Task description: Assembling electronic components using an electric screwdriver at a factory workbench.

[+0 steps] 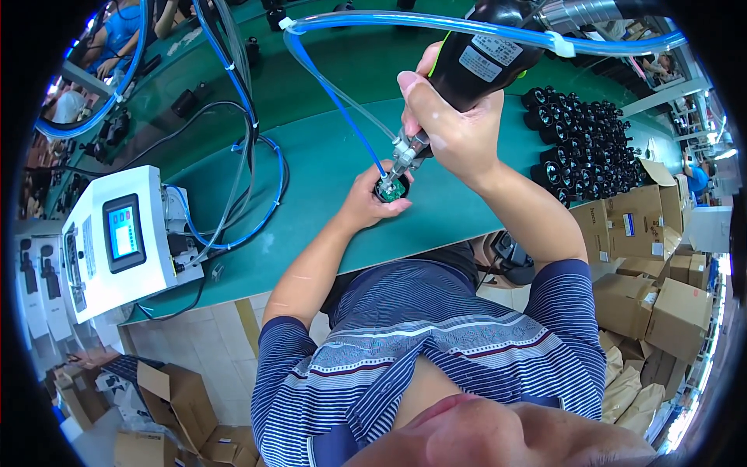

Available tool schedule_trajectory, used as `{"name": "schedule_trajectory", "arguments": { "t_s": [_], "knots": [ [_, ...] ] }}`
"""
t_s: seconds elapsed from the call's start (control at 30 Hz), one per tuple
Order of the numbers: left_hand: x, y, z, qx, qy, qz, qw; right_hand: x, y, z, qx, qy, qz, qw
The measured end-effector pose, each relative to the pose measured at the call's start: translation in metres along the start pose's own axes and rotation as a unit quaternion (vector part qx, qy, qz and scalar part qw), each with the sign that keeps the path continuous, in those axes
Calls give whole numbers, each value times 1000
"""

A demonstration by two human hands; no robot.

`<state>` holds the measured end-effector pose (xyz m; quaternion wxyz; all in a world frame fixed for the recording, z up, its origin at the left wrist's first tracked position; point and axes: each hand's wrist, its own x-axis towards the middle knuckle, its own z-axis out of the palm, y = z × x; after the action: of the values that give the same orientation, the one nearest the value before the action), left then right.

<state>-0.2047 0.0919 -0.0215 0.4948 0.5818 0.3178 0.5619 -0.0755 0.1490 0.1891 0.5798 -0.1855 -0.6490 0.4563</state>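
My right hand (465, 134) is wrapped round the black body of a power screwdriver (464, 76), which is tilted with its metal nose pointing down and left. My left hand (364, 204) grips a small round black housing (406, 187) low over the green table. Inside the housing shows a green circuit board (395, 191), partly covered by the driver's nose. The tip meets or nearly meets the board; I cannot tell which. A blue hose (342, 101) and a clear one run down to the nose.
A white control box (117, 241) with a small screen stands at the left on the green table (311, 148). Cables and blue hoses loop beside it. Many black round parts (572, 144) crowd the right. Cardboard boxes (646, 218) are stacked beyond them, and others lie at lower left.
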Motion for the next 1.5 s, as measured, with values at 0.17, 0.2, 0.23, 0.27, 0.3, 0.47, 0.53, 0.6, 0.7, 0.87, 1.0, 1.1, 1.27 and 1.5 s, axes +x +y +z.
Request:
{"name": "schedule_trajectory", "arguments": {
  "t_s": [0.17,0.2,0.23,0.27,0.3,0.47,0.53,0.6,0.7,0.87,1.0,1.1,1.27,1.5],
  "knots": [
    [-1,-10,-2,4,-2,6,1000,-1,3,0,1,-4,-1,1000],
    [-2,-13,-2,-8,0,3,1000,-3,5,-1,-1,-9,1,1000],
    [-2,-15,-3,-20,3,1,1000,-4,5,-1,-4,-13,2,1000],
    [-3,-18,-4,-31,5,-2,999,-4,6,-1,-6,-18,4,1000],
    [-4,-19,-4,-32,5,-2,999,-4,5,-1,-7,-18,5,1000],
    [-8,-21,-5,-10,-24,-6,1000,8,-12,2,-21,7,47,999],
    [-5,-13,-5,35,17,24,999,22,-31,1,17,19,51,998],
    [-1,-7,-2,79,54,55,994,31,-43,0,52,34,53,997],
    [-3,-12,1,63,60,79,993,17,-35,0,20,12,44,999],
    [-1,-15,2,38,63,95,993,0,-15,-1,-16,-3,30,999],
    [-3,-17,1,31,59,78,995,-3,-8,-1,-16,-1,24,1000],
    [-7,-19,0,30,50,54,997,-5,-7,-1,-13,-8,20,1000],
    [-7,-18,-2,52,31,33,998,-6,-7,-1,-11,-16,5,1000],
    [-6,-16,-1,77,38,66,994,-8,-3,-4,-5,-25,-2,1000]
  ]
}}
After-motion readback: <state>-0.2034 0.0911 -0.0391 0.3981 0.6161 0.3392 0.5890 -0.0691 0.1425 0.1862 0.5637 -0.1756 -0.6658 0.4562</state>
